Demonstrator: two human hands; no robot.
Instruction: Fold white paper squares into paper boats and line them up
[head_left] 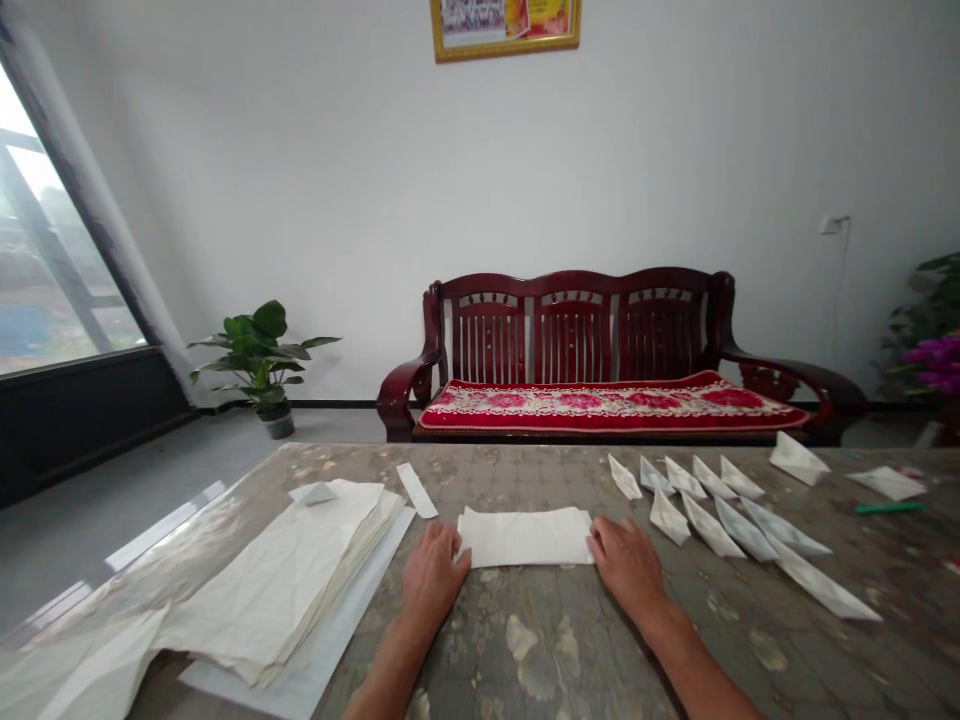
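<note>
A folded sheet of white paper [527,538] lies on the patterned tabletop, its long side running left to right. My left hand [436,568] pinches its left end between thumb and curled fingers. At the opposite end, my right hand [626,560] grips the paper's right edge in the same way. Left of my left hand is a stack of paper sheets [277,575] with a small folded piece [313,493] on top. Several folded paper boats [712,525] stand in rows to the right of my right hand.
A narrow paper strip [417,491] lies behind my left hand. On the right are a larger paper boat [799,460], another folded paper [890,483] and a green pen [889,508]. Beyond the table stand a wooden bench [577,340] and a potted plant [276,420].
</note>
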